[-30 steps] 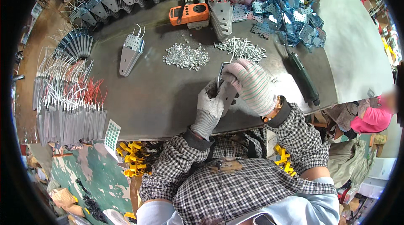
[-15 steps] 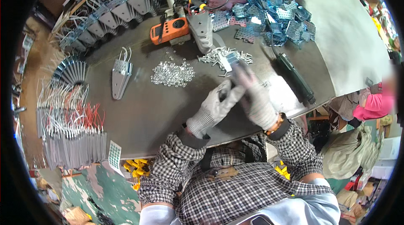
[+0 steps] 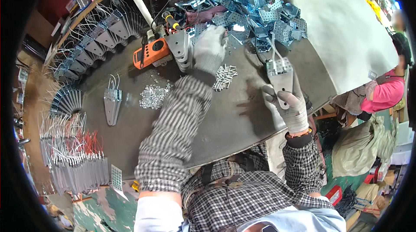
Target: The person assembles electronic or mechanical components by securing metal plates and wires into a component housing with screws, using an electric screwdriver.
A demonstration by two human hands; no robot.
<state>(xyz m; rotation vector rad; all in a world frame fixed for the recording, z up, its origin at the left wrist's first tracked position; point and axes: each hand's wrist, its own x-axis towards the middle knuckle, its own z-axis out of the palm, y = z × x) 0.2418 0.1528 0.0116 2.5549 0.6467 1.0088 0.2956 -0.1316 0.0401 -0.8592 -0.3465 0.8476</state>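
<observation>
My gloved left hand (image 3: 211,45) is stretched far forward to the near edge of a heap of perforated bluish metal plates (image 3: 260,0). Its fingers are curled in; whatever they hold is hidden. A stack of tapered grey metal plates (image 3: 178,45) stands just left of that hand. Over the table's right side, my gloved right hand (image 3: 292,106) grips a tapered grey metal piece (image 3: 281,78), its wide end pointing away from me and white wires (image 3: 274,47) rising from it. Between my hands lies a small pile of silver screws or rivets (image 3: 224,77).
Small shiny nuts or similar parts (image 3: 154,96) lie in a pile left of my forearm. Beyond are an orange multimeter (image 3: 150,53) and a finished-looking tapered piece (image 3: 112,105). Wired grey strips (image 3: 78,169) fill the left edge. A person in pink (image 3: 383,95) is at the right.
My hands were together over the table's middle. The left has reached forward to the plate heap; the right has moved right, holding the tapered metal piece. The view has shifted too.
</observation>
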